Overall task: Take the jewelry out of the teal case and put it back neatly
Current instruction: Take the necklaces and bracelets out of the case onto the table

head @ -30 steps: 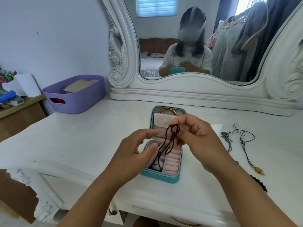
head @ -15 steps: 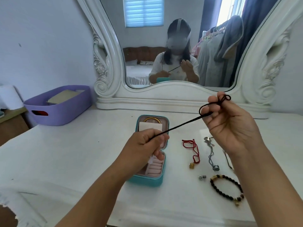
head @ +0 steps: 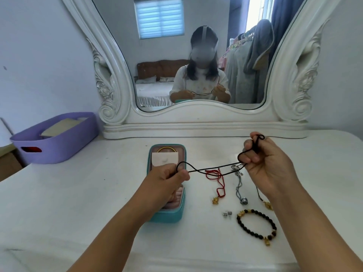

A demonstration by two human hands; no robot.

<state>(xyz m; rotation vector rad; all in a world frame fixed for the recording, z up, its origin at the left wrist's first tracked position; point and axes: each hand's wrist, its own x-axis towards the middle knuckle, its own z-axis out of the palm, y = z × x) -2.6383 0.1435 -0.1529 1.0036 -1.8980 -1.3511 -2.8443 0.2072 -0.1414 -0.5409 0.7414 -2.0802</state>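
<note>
The teal case lies open on the white dressing table, with a gold bangle and a pink pouch flap in its lid. A black cord is stretched above the table between both hands. My left hand pinches one looped end over the case. My right hand grips the other end, raised to the right. Laid out on the table are a red cord with a gold charm, a silver chain, a black bead bracelet, small silver studs and another dark cord with a gold charm.
A large white-framed mirror stands at the back of the table. A purple basket sits at the back left.
The cord came out of the case and is now stretched sideways between my hands. My right hand dropped slightly since half a second ago. The view shifted right, showing the laid-out jewelry.
</note>
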